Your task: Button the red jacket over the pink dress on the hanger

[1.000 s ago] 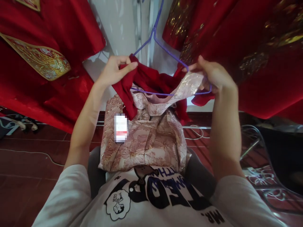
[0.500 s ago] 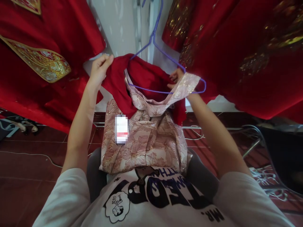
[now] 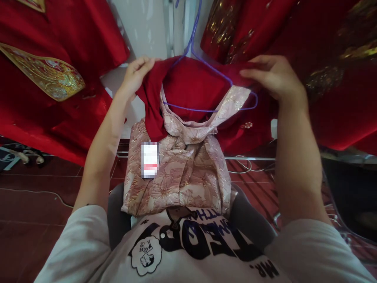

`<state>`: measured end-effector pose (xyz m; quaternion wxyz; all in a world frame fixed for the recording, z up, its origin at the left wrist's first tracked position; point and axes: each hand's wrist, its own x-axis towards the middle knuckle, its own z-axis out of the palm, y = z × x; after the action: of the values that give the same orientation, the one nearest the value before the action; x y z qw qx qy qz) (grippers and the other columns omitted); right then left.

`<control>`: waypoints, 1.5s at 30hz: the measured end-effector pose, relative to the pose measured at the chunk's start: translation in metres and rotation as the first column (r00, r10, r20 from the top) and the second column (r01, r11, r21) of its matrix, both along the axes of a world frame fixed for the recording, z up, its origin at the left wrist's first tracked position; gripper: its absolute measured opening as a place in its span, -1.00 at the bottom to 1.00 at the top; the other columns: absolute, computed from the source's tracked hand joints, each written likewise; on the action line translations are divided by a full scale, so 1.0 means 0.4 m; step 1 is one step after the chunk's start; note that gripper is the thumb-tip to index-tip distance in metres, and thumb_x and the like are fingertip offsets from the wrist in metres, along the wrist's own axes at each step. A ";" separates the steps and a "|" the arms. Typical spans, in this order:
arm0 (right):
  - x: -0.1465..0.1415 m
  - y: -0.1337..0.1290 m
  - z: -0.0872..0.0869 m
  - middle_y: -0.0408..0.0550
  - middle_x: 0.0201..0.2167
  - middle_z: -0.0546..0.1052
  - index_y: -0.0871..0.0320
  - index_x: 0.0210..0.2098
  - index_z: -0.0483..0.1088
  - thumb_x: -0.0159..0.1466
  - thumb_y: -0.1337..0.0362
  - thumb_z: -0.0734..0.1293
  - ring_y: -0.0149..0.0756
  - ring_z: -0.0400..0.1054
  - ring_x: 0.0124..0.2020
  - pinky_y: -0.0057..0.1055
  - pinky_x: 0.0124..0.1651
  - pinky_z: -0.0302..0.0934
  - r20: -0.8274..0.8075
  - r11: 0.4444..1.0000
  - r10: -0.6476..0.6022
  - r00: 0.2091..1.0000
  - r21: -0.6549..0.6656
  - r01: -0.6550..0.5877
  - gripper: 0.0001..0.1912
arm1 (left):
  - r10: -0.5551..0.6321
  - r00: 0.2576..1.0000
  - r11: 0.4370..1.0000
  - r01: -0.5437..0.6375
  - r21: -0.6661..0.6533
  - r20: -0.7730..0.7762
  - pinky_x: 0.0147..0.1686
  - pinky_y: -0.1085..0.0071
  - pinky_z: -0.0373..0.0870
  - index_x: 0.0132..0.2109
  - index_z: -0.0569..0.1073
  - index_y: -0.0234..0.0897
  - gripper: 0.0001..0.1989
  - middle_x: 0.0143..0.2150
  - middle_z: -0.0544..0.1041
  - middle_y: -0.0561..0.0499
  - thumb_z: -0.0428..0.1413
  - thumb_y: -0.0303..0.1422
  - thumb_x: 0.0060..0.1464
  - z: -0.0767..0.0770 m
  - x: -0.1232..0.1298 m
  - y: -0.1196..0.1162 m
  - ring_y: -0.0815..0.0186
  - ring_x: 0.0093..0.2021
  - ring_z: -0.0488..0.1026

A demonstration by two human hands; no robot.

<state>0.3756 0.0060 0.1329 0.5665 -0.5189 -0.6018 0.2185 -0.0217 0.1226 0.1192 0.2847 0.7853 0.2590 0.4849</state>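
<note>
A red garment is draped over a purple hanger, behind the straps of a pink and gold brocade dress. My left hand pinches the red cloth at its left upper edge. On the other side, my right hand grips the same cloth between thumb and fingers, out past the hanger's right end. The dress's right strap hangs on the hanger, and its skirt lies bunched over my lap. A white tag with blurred print rests on the dress's left part.
Red garments with gold embroidery hang at the left and the right. A black chair stands at the right. White cables run over the red tiled floor.
My right hand has come out from behind the dress strap and moved right, spreading the red cloth wide. My left hand has shifted slightly right and up, still holding its edge.
</note>
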 end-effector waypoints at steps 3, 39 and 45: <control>-0.030 -0.069 0.016 -0.18 -0.33 0.57 0.14 -0.32 0.49 -0.04 0.70 0.52 -0.41 0.40 -0.31 -0.37 -0.09 0.30 0.308 0.991 -0.131 0.942 0.056 0.119 -0.59 | -0.019 0.962 0.999 0.011 -0.034 -0.272 -0.19 0.27 0.42 -0.46 0.24 -0.14 -0.26 -0.39 0.38 0.06 0.12 0.48 -0.04 -0.011 0.005 -0.030 0.34 -0.31 0.19; -0.276 -0.031 -0.189 -0.10 -0.25 0.44 0.07 -0.13 0.31 0.41 0.14 0.32 -0.29 0.39 -0.21 -0.26 -0.04 0.41 0.309 0.951 0.204 0.929 0.163 -0.263 -0.83 | 0.508 0.855 0.839 -0.465 0.283 -0.099 0.05 0.15 0.51 -0.08 0.44 -0.15 -0.76 -0.19 0.55 -0.03 0.19 -0.11 0.33 -0.195 0.098 -0.307 0.11 -0.04 0.55; -0.341 -0.021 -0.217 -0.07 -0.17 0.46 0.03 -0.06 0.33 0.44 0.02 0.29 -0.23 0.42 -0.11 -0.20 0.01 0.46 0.261 0.937 0.279 0.924 0.137 -0.321 -0.76 | 0.382 0.906 0.899 -0.319 0.299 -0.181 0.02 0.16 0.52 0.00 0.45 -0.16 -0.86 -0.18 0.57 -0.07 0.17 -0.27 0.36 -0.209 0.211 -0.303 0.11 -0.09 0.60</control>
<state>0.2391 -0.0025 0.0459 0.4940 -0.3901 -0.7546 0.1850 0.0629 0.0014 0.0357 0.0526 0.8077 0.3624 0.4621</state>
